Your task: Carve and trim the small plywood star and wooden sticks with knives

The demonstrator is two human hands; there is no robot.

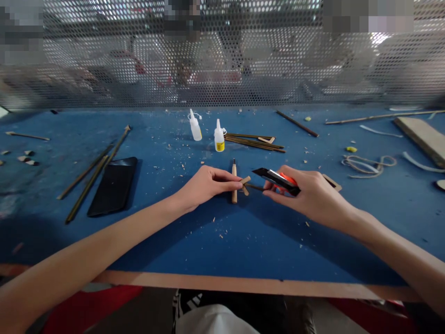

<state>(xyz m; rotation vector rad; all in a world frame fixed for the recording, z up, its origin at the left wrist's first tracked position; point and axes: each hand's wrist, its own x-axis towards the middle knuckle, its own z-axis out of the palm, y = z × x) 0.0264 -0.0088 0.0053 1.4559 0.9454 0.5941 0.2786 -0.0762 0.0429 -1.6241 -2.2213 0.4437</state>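
Observation:
My left hand (208,186) pinches a small crossed wooden piece (246,181) between thumb and fingertips, just above the blue tabletop. A utility knife (274,178) with a black and orange body lies in my right hand (306,188), its dark blade pointing left. The right thumb and fingertip also pinch a thin dark stick (256,187) that reaches to the wooden piece; whether the two are joined I cannot tell. Beneath the left fingertips lies a wooden-handled carving tool (234,185), its metal tip pointing away from me.
Two white glue bottles (219,139) stand beyond my hands, beside several thin brown sticks (257,143). A black phone (114,188) lies left, near bamboo sticks (86,189). Right are looped cord (368,166) and a wooden board (420,139). A perforated metal screen (222,69) stands behind.

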